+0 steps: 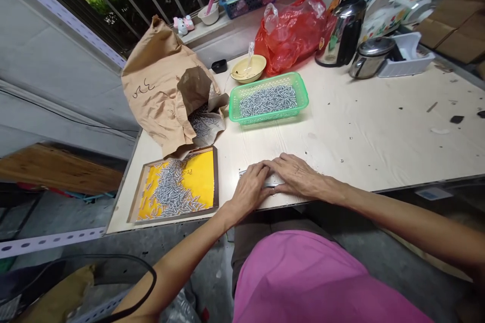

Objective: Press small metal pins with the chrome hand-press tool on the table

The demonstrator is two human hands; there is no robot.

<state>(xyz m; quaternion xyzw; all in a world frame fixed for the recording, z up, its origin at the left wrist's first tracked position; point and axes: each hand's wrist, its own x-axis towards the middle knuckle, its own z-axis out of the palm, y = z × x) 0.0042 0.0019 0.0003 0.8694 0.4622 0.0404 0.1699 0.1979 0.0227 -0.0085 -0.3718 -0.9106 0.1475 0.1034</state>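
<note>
Close to the table's front edge, a flat, pale metal-looking plate (273, 180) lies under my hands. My left hand (248, 185) is closed over its left end, fingers bent. From the other side my right hand (299, 175) grips the plate, and the fingertips of both hands come together above it. Most of the plate is hidden by the hands. Left of my left hand is a shallow tray (216, 176) with a yellow bottom, holding a heap of small metal pins (172, 189). Beyond my hands stands a green plastic basket (271, 120) with many similar pins.
A brown paper bag (159, 96) lies open at the back left, with pins spilling from its mouth. Behind the basket are a yellow bowl (248, 69) and a red plastic bag (288, 35). A kettle (337, 30) and a lidded metal pot (371, 58) stand back right.
</note>
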